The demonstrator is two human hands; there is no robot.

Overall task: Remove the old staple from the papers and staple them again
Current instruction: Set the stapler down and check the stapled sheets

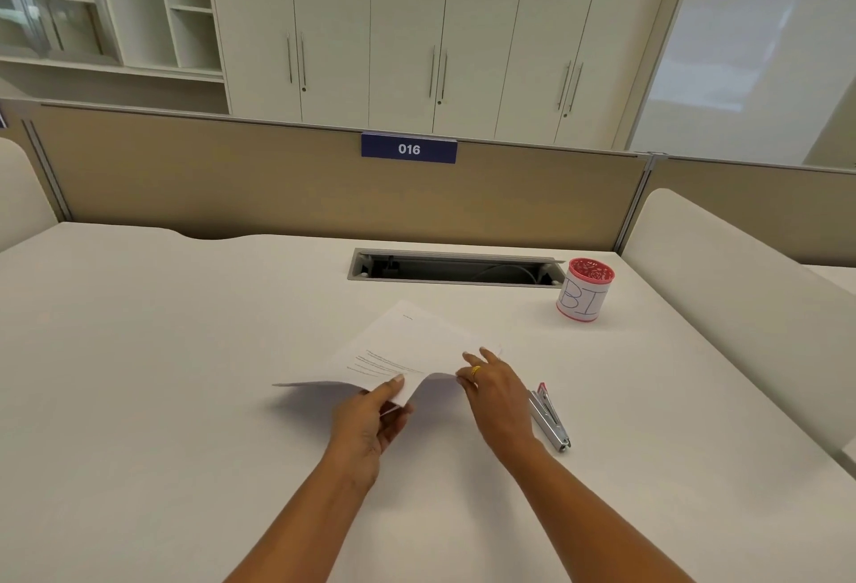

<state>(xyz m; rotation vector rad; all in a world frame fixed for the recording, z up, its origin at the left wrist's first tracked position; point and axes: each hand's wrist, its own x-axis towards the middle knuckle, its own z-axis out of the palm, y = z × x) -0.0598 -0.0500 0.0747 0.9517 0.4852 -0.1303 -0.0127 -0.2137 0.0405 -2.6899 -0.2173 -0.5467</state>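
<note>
Head view: papers (403, 350) sit mid-desk (185, 350), far corner down on the surface, near edge lifted and bowed up between the 2 hands. Printed lines show on the top sheet. Staple is too small to make out.

Left hand (370, 420): pinches the near edge, thumb on top, curled fingers underneath.

Right hand (495, 392): palm down on the right part of the sheets, fingers fairly straight and spread, gold ring (475, 369) on 1 finger. Can't tell whether the thumb grips the edge from below.

Stapler (549, 418): silver, lying on the desk just right of the right wrist, apart from the hand.

Red cup (584, 288) with a white hand-lettered wrap stands far right, next to the right end of the open cable slot (454, 268). Beige partition (231, 174) behind the desk carries a blue tag (409, 149) reading 016. White cabinets (407, 26) stand beyond it.
</note>
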